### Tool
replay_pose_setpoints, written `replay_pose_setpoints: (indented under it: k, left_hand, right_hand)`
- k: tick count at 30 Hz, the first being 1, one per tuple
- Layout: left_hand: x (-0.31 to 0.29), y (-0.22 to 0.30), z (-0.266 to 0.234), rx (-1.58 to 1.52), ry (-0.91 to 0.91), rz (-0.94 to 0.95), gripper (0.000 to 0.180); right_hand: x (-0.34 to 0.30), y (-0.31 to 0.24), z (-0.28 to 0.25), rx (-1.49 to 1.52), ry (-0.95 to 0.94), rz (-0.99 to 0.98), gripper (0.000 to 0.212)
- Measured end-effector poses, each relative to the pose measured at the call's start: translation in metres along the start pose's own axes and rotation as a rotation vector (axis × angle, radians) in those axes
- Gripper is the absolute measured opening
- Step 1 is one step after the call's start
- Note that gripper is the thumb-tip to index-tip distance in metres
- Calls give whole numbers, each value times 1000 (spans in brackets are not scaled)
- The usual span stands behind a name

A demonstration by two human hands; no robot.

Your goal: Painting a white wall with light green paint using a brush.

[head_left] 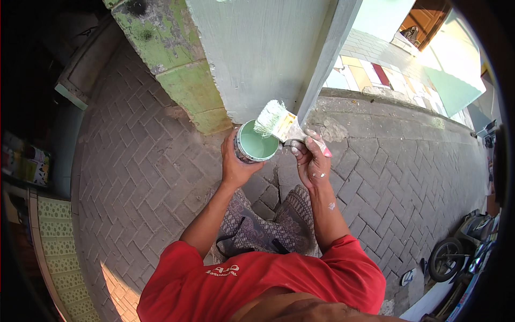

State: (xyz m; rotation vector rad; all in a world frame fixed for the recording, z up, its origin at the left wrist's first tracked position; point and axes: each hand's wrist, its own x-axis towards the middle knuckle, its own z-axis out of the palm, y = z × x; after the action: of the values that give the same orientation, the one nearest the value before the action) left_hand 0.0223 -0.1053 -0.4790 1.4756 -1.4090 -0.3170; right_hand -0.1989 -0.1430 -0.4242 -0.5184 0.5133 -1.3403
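Observation:
My left hand (pixel 236 165) is wrapped round a small paint can (pixel 241 153), holding it up in front of me. Pale green paint (pixel 257 144) covers the inside of the can. In my right hand (pixel 311 163) is a wide paintbrush (pixel 289 126), gripped by its handle. Its bristles (pixel 270 117), thick with pale green paint, are above the far right rim of the can. Dabs of paint mark my right fingers and wrist. Just beyond the can and brush stands a pale grey-painted wall face (pixel 263 59).
Left of the painted face, a green wall edge (pixel 177 64) is peeling. Grey herringbone paving (pixel 145 145) lies around me. Pieced tiles (pixel 375 75) border a porch at the far right. A motorcycle (pixel 456 252) and a sandal (pixel 408 277) are at the near right.

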Motion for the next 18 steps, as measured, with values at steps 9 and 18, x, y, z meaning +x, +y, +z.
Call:
replay_pose_setpoints:
  k: [9, 18]
  left_hand:
    - [33, 31, 0, -53, -44, 2, 110]
    - [61, 38, -20, -234, -11, -58, 109]
  right_hand:
    - [15, -36, 21, -193, -60, -33, 16]
    - [56, -38, 43, 11, -83, 10, 22]
